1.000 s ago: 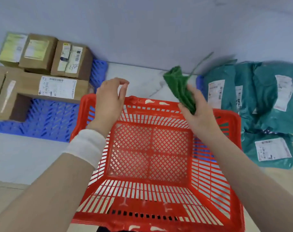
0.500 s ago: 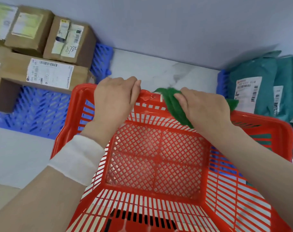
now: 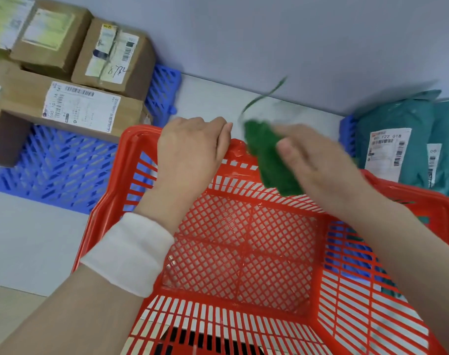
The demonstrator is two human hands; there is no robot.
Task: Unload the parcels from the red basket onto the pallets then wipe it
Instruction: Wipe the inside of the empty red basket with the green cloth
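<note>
The red basket [image 3: 246,326] fills the lower middle of the view, with nothing inside it. My left hand [image 3: 190,155], with a white band on the wrist, grips the basket's far rim. My right hand [image 3: 318,165] presses a green cloth [image 3: 267,160] against the far rim and inner wall; hand and cloth are motion-blurred. Brown cardboard parcels [image 3: 82,106] sit on the blue pallet [image 3: 56,170] at the left. Teal bagged parcels [image 3: 407,152] lie on a second blue pallet [image 3: 347,134] at the right.
A grey wall [image 3: 269,34] runs close behind the pallets. Pale floor [image 3: 213,101] shows between the two pallets and at the lower left.
My left hand came down and took hold of the far rim. My right hand brought the raised cloth down onto the rim and is sliding it along. The view moved closer.
</note>
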